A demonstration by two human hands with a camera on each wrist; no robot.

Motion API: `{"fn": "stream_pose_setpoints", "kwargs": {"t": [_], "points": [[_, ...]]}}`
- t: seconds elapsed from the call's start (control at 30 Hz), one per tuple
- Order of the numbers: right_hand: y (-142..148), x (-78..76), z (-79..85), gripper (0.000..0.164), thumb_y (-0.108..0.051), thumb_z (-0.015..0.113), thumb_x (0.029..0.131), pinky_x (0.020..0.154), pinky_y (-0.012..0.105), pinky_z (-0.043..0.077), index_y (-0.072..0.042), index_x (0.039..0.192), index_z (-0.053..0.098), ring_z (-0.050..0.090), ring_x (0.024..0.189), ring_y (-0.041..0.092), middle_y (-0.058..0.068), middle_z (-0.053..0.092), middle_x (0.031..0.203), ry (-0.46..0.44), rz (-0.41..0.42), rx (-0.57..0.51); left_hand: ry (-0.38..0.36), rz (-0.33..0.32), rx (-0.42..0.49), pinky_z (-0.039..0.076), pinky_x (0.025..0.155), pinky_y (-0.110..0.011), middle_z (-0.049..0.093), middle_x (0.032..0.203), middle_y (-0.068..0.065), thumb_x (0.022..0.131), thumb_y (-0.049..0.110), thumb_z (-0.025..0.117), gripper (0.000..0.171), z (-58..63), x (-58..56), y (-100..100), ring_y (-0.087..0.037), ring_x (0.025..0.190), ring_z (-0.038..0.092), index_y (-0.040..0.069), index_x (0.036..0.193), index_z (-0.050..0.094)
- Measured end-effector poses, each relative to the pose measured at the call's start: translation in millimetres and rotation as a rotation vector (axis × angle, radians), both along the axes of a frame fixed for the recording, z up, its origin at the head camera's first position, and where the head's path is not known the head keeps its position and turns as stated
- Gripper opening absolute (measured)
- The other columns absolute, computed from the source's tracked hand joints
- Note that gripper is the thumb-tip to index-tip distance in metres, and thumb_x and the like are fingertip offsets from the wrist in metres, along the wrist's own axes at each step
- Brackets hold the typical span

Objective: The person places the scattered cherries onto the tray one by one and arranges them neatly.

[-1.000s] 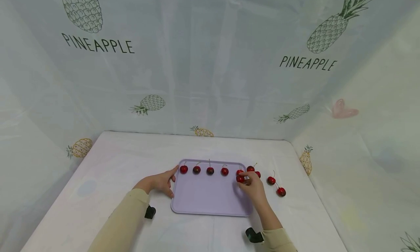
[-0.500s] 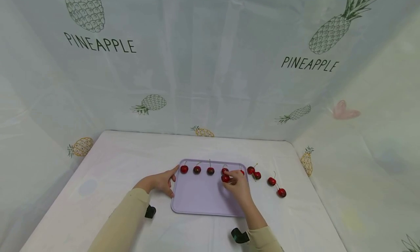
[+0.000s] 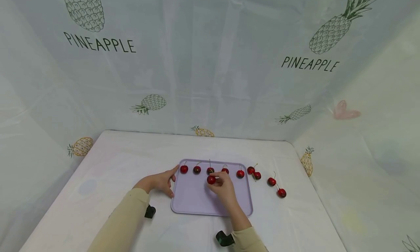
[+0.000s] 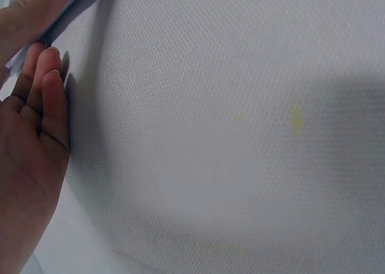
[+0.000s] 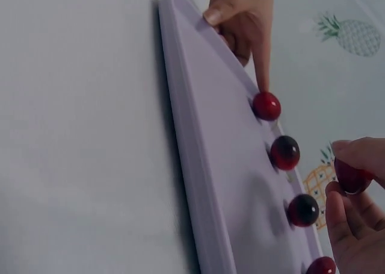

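Presently we note the right hand (image 3: pixel 224 186) pinching a cherry (image 3: pixel 211 179) above the tray (image 3: pixel 198 199), near the middle of a row. Five cherries (image 3: pixel 210 170) line the tray's far side. We find the left hand (image 3: pixel 160 181) uncurled, thumb and forefinger touching the tray's left edge. Four loose cherries (image 3: pixel 271 181), we count, lie right on the table (image 3: pixel 183 232).

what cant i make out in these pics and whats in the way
- Head: whether the held cherry has a stem; the right hand covers part of it.
- Head: the underside of the fourth cherry from the left, behind the right hand.
- Right wrist: one end of the lavender tray and part of the lowest cherry, cut off by the bottom edge.
- Left wrist: the left hand, cut off by the left edge.
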State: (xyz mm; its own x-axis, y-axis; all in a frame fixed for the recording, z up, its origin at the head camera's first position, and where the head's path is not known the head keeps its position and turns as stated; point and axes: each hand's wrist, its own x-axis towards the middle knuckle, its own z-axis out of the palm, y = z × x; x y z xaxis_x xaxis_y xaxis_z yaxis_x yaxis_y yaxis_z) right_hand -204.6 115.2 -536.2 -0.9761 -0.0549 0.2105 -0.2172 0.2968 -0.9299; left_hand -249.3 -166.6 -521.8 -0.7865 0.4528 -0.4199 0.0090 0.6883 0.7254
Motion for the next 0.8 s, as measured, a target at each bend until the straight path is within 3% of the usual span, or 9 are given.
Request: {"fn": "stream_pose_setpoints", "kwargs": {"t": [0.17, 0.43, 0.8], "points": [[-17.0, 5.1, 4.6, 0.037, 0.009, 0.078, 0.074, 0.068, 0.020, 0.051, 0.003, 0.109, 0.070, 0.062, 0.081, 0.020, 0.013, 0.057, 0.104, -0.059, 0.006, -0.032, -0.002, 0.007, 0.016, 0.039, 0.070, -0.031, 0.047, 0.101, -0.003, 0.065, -0.001, 0.089, 0.121, 2.2, -0.2, 0.9, -0.016, 0.073, 0.048, 0.003, 0.156, 0.008], [-38.6, 21.3, 30.0, 0.031, 0.012, 0.071, 0.078, 0.070, 0.018, 0.049, 0.014, 0.108, 0.066, 0.060, 0.085, 0.036, 0.024, 0.055, 0.104, -0.063, 0.073, -0.114, -0.001, -0.003, 0.030, 0.039, 0.070, -0.029, 0.047, 0.102, -0.004, 0.065, -0.003, 0.088, 0.121, 4.9, 0.6, 1.1, -0.016, 0.073, 0.048, 0.002, 0.155, 0.007], [-64.7, 18.9, 19.9, 0.033, 0.012, 0.072, 0.077, 0.067, 0.020, 0.051, 0.013, 0.108, 0.062, 0.064, 0.080, 0.022, 0.026, 0.064, 0.095, -0.223, 0.056, -0.231, 0.016, -0.018, 0.019, 0.040, 0.071, -0.030, 0.047, 0.101, -0.004, 0.064, -0.001, 0.089, 0.122, 5.2, 0.9, -0.6, -0.017, 0.075, 0.049, 0.002, 0.155, 0.009]]}}
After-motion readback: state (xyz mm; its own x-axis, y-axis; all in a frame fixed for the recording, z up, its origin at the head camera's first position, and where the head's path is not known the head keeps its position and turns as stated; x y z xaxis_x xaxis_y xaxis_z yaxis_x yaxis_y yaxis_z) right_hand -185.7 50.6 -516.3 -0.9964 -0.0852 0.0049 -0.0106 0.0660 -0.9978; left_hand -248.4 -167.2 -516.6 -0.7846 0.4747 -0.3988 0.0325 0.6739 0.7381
